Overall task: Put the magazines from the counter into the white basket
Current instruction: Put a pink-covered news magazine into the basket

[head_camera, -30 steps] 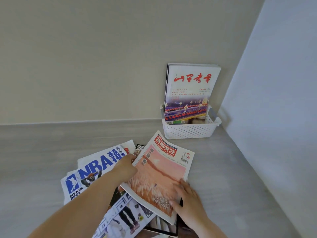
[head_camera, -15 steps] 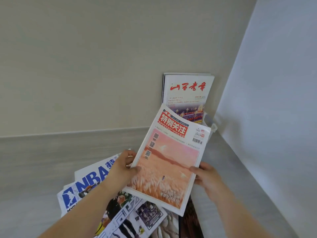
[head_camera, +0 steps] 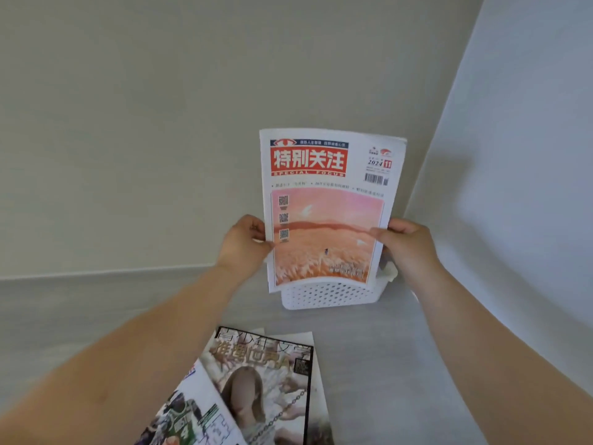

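Grey counter, pink magazine upright between left hand, right hand

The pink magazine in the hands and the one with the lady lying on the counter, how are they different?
The pink magazine stands upright, its bottom edge at the white basket; the lady magazine lies flat on the counter. The left hand and right hand pinch the pink one's sides; nobody touches the lady one. The pink cover has a red title block, the lady cover a black border. Both are face up, front covers showing.
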Tool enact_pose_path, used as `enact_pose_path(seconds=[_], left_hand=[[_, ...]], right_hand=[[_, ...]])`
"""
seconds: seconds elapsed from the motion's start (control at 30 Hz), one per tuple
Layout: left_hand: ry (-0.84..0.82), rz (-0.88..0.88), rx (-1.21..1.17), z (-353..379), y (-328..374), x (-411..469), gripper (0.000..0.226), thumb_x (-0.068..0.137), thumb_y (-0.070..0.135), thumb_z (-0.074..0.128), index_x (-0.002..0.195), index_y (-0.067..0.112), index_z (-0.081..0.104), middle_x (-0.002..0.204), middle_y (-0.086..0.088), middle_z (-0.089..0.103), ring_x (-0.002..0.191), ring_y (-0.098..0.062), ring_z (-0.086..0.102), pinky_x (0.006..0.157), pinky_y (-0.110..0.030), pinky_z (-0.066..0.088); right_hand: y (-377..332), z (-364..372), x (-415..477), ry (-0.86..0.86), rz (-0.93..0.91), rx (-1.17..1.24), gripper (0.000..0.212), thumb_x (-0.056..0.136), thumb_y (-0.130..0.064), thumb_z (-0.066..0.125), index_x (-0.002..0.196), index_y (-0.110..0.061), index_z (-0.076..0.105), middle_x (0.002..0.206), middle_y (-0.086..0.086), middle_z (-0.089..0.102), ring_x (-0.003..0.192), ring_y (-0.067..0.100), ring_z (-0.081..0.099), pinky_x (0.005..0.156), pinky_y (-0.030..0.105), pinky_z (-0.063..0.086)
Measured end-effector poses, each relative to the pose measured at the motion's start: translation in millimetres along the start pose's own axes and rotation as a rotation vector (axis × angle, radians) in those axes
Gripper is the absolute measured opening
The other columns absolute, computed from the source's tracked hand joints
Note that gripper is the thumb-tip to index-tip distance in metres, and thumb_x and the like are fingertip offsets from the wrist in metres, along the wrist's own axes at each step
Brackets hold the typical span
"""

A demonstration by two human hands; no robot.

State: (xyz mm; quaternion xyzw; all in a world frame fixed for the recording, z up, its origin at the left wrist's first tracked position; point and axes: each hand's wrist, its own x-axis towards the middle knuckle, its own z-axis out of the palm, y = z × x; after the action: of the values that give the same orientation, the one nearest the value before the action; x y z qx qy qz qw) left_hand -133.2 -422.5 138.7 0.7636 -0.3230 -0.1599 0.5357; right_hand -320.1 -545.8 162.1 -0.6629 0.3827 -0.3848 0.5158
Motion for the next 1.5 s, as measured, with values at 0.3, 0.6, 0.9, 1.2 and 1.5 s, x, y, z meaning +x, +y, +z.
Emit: enact_pose_path(seconds=[0.3, 0.6, 0.9, 1.2, 1.5], left_hand=[[-0.115, 0.059, 0.232, 41.1, 19.8, 58.6, 0.024, 0.08, 0.013, 0.06, 0.103, 0.011, 0.061, 0.092, -0.004, 0.064, 0.077, -0.021, 0.057, 0.071, -0.03, 0.048], [-0.133, -0.09, 0.384, 58.2, -17.1, 76.8, 0.013, 0.079, 0.023, 0.063, 0.086, 0.015, 0.069, 0.09, -0.004, 0.07, 0.072, -0.018, 0.058, 0.066, -0.03, 0.05], [-0.034, -0.131, 0.283, 63.7, -40.8, 89.6, 0.023, 0.075, 0.017, 0.067, 0.061, 0.023, 0.049, 0.064, 0.007, 0.055, 0.071, -0.019, 0.056, 0.054, -0.02, 0.042], [0.01, -0.066, 0.297, 70.5, -45.9, 101.3, 0.026, 0.076, 0.021, 0.067, 0.061, 0.023, 0.045, 0.062, 0.01, 0.049, 0.061, -0.014, 0.049, 0.05, -0.019, 0.037], [0.004, -0.093, 0.334, 67.5, -46.7, 103.1, 0.023, 0.078, 0.03, 0.064, 0.064, 0.019, 0.05, 0.065, 0.005, 0.053, 0.069, -0.019, 0.052, 0.057, -0.025, 0.038]], right_hand=[[13.7, -2.0, 70.6, 0.16, -0.007, 0.094, 0.022, 0.082, 0.001, 0.055, 0.086, -0.019, 0.063, 0.064, -0.008, 0.059, 0.049, 0.0, 0.057, 0.044, 0.009, 0.046], [76.5, 7.9, 93.5, 0.091, 0.189, 0.037, 0.019, 0.081, -0.003, 0.058, 0.096, -0.011, 0.066, 0.067, -0.007, 0.062, 0.061, 0.007, 0.061, 0.06, 0.024, 0.051], [103.5, 25.1, 101.3, 0.104, 0.235, 0.077, 0.02, 0.08, 0.001, 0.057, 0.092, -0.011, 0.067, 0.067, -0.005, 0.063, 0.061, 0.008, 0.06, 0.047, 0.014, 0.049], [109.9, 34.8, 109.7, 0.229, 0.219, 0.116, 0.043, 0.081, 0.003, 0.054, 0.121, -0.012, 0.048, 0.096, 0.002, 0.055, 0.083, 0.017, 0.055, 0.074, 0.028, 0.045], [119.7, 52.3, 113.5, 0.06, 0.134, -0.044, 0.054, 0.083, 0.002, 0.047, 0.13, -0.022, 0.036, 0.114, -0.008, 0.044, 0.077, -0.006, 0.045, 0.046, 0.001, 0.042]])
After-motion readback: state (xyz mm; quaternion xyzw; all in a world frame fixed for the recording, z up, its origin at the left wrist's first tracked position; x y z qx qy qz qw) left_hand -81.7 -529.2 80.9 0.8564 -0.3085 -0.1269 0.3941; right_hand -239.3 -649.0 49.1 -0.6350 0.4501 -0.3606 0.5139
